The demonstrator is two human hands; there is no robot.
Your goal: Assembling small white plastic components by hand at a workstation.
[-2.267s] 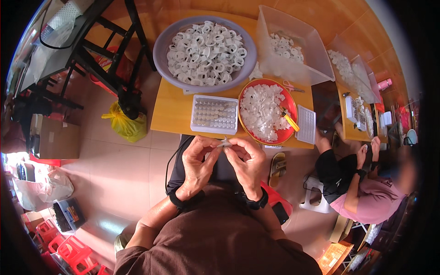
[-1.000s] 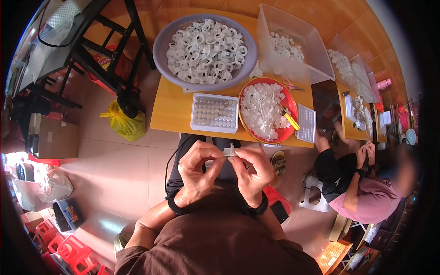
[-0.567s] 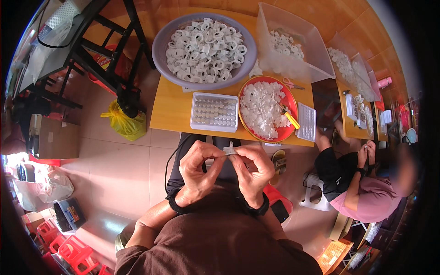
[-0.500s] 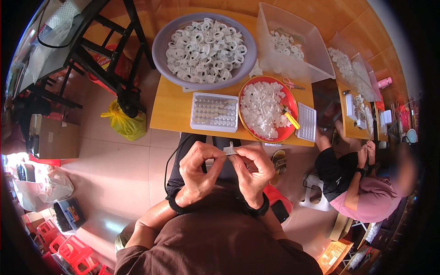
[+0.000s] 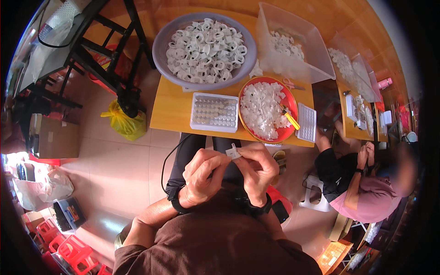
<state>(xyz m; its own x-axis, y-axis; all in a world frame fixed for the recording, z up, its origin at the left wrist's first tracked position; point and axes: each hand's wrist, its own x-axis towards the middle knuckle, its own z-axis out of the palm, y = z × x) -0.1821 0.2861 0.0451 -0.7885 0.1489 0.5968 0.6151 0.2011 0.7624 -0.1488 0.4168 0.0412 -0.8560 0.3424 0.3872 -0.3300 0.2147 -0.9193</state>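
Observation:
A small white plastic part [image 5: 233,153] with a narrow upright tab is pinched in the fingertips of my right hand [image 5: 257,170]. My left hand [image 5: 204,175] is closed, its fingertips touching or nearly touching the part's left side; whether it grips the part too is hard to make out. Both hands are over my lap, just short of the table edge. Beyond them stand a white tray [image 5: 192,130] of round silvery pieces in rows and a red round tray [image 5: 291,101] heaped with small white plastic parts. A yellow-handled tool [image 5: 292,120] lies on that heap.
On the wooden table [image 5: 167,107] are a lavender basin [image 5: 158,55] of white ring-shaped parts, a clear bin [image 5: 293,66], pink-handled scissors [image 5: 291,84] and another white tray [image 5: 306,123]. A co-worker [image 5: 366,192] sits at the right. A yellow bag [image 5: 123,123] is on the floor.
The white part has tilted and moved slightly right and down with my right hand. My left fingers have curled in more, and the left hand has turned.

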